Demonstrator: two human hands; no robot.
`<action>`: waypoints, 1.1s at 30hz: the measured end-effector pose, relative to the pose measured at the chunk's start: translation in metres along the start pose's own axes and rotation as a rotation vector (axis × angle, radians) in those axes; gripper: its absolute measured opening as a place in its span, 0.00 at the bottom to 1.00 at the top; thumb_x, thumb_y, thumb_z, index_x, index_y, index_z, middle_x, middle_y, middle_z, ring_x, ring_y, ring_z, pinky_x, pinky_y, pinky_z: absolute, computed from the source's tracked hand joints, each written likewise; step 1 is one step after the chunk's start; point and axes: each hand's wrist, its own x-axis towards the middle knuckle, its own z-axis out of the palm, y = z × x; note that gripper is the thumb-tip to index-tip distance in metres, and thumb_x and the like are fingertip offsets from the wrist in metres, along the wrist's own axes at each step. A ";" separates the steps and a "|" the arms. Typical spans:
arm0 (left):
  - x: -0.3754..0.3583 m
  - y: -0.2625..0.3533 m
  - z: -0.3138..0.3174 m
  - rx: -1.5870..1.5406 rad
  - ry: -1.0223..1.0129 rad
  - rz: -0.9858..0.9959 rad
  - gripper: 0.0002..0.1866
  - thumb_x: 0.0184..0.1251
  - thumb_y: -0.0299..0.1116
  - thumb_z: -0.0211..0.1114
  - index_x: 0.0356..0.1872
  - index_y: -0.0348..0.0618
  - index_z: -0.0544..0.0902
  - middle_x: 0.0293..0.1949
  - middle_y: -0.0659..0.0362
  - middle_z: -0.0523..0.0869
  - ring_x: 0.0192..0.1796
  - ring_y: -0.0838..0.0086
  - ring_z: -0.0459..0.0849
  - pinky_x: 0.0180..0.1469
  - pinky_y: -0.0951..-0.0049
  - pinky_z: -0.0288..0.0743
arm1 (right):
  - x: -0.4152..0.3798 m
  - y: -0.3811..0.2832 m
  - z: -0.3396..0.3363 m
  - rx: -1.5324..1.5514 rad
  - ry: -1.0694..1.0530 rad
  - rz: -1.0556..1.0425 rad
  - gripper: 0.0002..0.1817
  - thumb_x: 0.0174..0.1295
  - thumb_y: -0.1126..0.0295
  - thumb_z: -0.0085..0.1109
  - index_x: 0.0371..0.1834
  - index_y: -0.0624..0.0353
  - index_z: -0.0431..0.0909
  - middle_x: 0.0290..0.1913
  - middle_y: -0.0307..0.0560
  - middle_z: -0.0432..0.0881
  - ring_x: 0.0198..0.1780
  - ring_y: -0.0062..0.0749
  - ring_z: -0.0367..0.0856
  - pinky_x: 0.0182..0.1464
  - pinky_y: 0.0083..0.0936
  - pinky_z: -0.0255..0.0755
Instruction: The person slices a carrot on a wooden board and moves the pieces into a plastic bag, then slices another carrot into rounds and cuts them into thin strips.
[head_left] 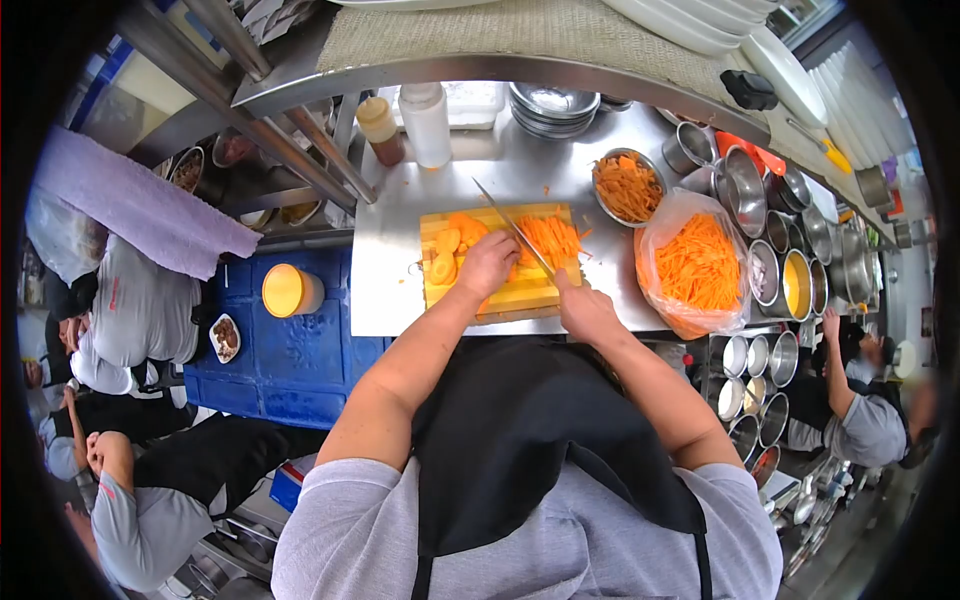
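Note:
On the steel counter lies a yellow cutting board (530, 298) with orange carrot on it. My right hand (588, 310) is closed round the handle of a kitchen knife (513, 228), its long blade slanting up and left across the board. Curled fingers of my left hand (488, 262) press on carrot close to the left side of the blade; the piece beneath them is mostly hidden. Carrot slices (443, 268) lie left of that hand. Thin carrot strips (553, 240) are heaped right of the blade.
Right of the board are a plastic bag of shredded carrot (700, 265), a metal bowl of carrot peelings (628, 188) and several metal containers (797, 284). Behind stand two squeeze bottles (427, 125) and stacked bowls (553, 110). A shelf (500, 68) overhangs the back. Co-workers (160, 490) stand at both sides.

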 end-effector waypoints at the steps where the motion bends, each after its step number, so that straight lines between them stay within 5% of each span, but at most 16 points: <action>1: 0.001 0.000 0.001 -0.005 0.001 -0.003 0.04 0.60 0.26 0.71 0.36 0.42 0.86 0.44 0.55 0.86 0.49 0.57 0.86 0.51 0.60 0.82 | -0.005 0.000 -0.004 -0.004 -0.004 0.002 0.18 0.64 0.78 0.50 0.57 0.64 0.66 0.40 0.68 0.88 0.46 0.63 0.88 0.49 0.55 0.79; 12: -0.002 -0.004 0.002 -0.029 0.061 0.052 0.06 0.59 0.24 0.71 0.37 0.42 0.86 0.43 0.55 0.86 0.48 0.56 0.85 0.51 0.60 0.82 | 0.043 -0.002 0.028 0.004 0.075 -0.028 0.16 0.64 0.77 0.51 0.55 0.62 0.66 0.39 0.69 0.87 0.44 0.64 0.88 0.47 0.56 0.79; 29: -0.003 -0.003 0.003 0.033 0.068 0.048 0.05 0.59 0.25 0.71 0.37 0.42 0.87 0.43 0.56 0.86 0.46 0.57 0.86 0.49 0.62 0.83 | 0.005 -0.011 -0.001 -0.015 -0.016 -0.012 0.15 0.64 0.76 0.52 0.54 0.63 0.66 0.39 0.68 0.87 0.46 0.63 0.88 0.49 0.56 0.79; 33: -0.005 -0.003 0.006 0.020 0.080 0.035 0.05 0.59 0.25 0.71 0.36 0.43 0.86 0.42 0.56 0.86 0.46 0.58 0.86 0.49 0.61 0.83 | 0.001 -0.001 0.034 0.030 0.038 0.015 0.14 0.65 0.76 0.51 0.53 0.63 0.66 0.39 0.67 0.88 0.45 0.63 0.88 0.48 0.55 0.79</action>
